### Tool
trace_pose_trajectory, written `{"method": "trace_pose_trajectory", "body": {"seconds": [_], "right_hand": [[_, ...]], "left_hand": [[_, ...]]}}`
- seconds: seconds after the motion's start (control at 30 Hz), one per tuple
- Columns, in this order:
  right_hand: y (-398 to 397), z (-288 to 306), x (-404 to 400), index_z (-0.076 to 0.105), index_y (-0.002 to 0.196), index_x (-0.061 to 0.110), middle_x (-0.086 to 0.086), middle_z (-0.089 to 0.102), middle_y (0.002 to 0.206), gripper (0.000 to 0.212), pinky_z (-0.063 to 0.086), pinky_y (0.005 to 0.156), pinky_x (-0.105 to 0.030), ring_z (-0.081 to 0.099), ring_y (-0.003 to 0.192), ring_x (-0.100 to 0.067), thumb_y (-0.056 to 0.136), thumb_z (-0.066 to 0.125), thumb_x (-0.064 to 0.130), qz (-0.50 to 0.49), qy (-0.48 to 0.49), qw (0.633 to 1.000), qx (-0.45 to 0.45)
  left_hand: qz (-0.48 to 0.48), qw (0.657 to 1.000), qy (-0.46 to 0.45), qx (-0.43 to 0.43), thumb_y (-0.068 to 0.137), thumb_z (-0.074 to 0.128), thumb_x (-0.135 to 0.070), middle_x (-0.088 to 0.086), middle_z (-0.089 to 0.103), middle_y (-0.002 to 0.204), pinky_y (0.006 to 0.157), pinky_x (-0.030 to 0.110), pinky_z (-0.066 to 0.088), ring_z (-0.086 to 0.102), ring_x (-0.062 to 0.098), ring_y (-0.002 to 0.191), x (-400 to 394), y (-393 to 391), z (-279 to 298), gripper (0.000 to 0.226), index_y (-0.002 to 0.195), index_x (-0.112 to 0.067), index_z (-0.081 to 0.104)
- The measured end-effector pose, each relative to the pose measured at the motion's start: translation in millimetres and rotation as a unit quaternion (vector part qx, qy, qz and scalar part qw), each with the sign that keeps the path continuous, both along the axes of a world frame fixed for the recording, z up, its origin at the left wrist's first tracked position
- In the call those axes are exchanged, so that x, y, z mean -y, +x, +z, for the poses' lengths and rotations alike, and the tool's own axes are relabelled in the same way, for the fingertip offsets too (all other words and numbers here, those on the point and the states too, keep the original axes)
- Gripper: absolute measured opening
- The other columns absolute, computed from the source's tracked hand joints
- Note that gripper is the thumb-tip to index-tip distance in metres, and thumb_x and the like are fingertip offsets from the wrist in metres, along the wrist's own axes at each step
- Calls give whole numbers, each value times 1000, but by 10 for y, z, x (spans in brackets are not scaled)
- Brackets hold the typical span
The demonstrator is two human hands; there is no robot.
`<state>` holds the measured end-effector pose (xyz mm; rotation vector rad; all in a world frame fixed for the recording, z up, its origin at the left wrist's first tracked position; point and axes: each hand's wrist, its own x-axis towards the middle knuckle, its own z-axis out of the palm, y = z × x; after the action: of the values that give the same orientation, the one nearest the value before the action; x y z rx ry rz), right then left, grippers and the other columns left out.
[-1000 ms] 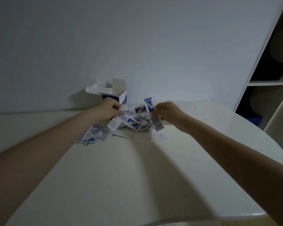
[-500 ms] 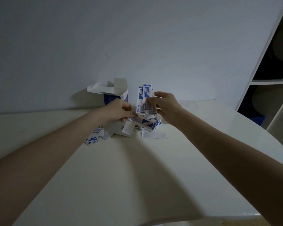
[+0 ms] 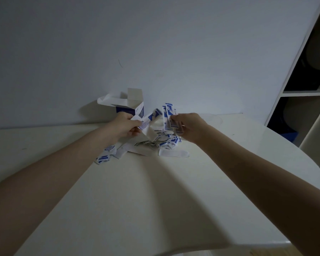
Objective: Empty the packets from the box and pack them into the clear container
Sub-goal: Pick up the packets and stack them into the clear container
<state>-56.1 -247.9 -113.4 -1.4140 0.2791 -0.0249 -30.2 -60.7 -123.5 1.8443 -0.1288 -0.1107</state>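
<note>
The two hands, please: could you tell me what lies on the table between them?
In the head view, a heap of loose packets fills the gap between the left hand and the right hand, each of which holds some packets raised.

Both my arms were stretched fwd, forearms bare, converging toward the middle. My left hand (image 3: 125, 126) was raised off the table, fingers curled, thumb & fingers pinching a packet (image 3: 148, 119). My right hand (image 3: 189, 127) was at approx the same height, just beside the left, knuckles up, fingers curled round an upright bundle of packets (image 3: 168, 115). Hands close but apart.
</note>
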Motion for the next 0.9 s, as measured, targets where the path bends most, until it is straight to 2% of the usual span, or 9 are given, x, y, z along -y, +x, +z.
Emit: {"method": "trace_pose_trajectory", "body": {"seconds": [0.1, 0.23, 0.33, 0.37, 0.47, 0.57, 0.7, 0.8, 0.9], "right_hand": [[-14, -75, -108, 55, 90, -4, -16, 58, 80, 4, 47, 56, -33, 59, 67, -24, 86, 56, -4, 43, 18, 999, -11], [24, -53, -172, 54, 105, -3, -15, 61, 88, 17, 52, 72, -40, 61, 77, -26, 89, 54, 1, 79, 11, 997, 11], [43, 45, -122, 54, 91, 1, -11, 60, 79, 5, 50, 67, -33, 60, 71, -22, 92, 52, 5, 65, 9, 997, 46], [47, 76, -81, 53, 86, 3, -11, 59, 76, 8, 49, 66, -32, 59, 69, -21, 93, 50, 6, 68, 9, 996, 61], [-4, 146, 38, 52, 83, 4, -9, 58, 74, 16, 47, 65, -30, 57, 68, -19, 96, 43, 7, 155, -41, 984, 83], [-90, 143, 60, 53, 94, -1, -9, 61, 85, 13, 49, 75, -30, 59, 78, -20, 96, 43, 8, 253, -105, 959, 70], [-107, 104, -5, 53, 96, 1, -13, 60, 93, 12, 45, 90, -39, 57, 90, -26, 96, 44, 8, 291, -103, 949, 56], [-73, 56, -17, 52, 99, 1, -13, 59, 88, 9, 51, 78, -40, 60, 80, -25, 95, 46, 7, 232, -41, 972, 0], [-95, 10, -24, 52, 95, 3, -14, 59, 86, 9, 56, 72, -43, 62, 76, -26, 95, 44, 7, 227, 81, 970, -40]], "left_hand": [[-47, 999, -14, 1, 86, 62, -3, 11, 61, 72, 50, 14, 54, 61, 3, 44, 107, -90, 4, 6, 82, -5, 59], [-83, 996, -12, 5, 84, 62, 2, 11, 65, 82, 57, 16, 57, 67, 6, 53, 149, -152, 28, 11, 81, -8, 60], [-93, 995, 9, 34, 85, 59, 6, 8, 67, 83, 58, 13, 55, 69, 4, 63, 85, -158, 54, 16, 76, -7, 61], [-82, 995, 32, 52, 85, 58, 8, 6, 67, 83, 61, 16, 55, 68, 7, 69, 58, -152, 47, 21, 73, -9, 62], [-49, 993, 65, 81, 84, 57, 9, 9, 67, 90, 80, 29, 54, 61, 20, 89, -22, -122, 22, 27, 67, -12, 63], [-39, 990, 86, 101, 83, 54, 12, 12, 63, 96, 67, 15, 55, 59, 20, 88, -40, -113, 12, 34, 67, -16, 64], [-21, 987, 78, 138, 84, 52, 14, 1, 61, 83, 50, 6, 49, 54, 14, 71, 49, -152, 57, 38, 66, -18, 62], [31, 971, 103, 213, 82, 51, 13, 1, 58, 71, 49, 17, 42, 49, 12, 58, 85, -150, 84, 36, 66, -19, 61], [99, 928, 139, 331, 78, 56, 12, -5, 54, 73, 55, 6, 37, 46, 4, 62, 112, -182, 102, 23, 76, -9, 67]]}}
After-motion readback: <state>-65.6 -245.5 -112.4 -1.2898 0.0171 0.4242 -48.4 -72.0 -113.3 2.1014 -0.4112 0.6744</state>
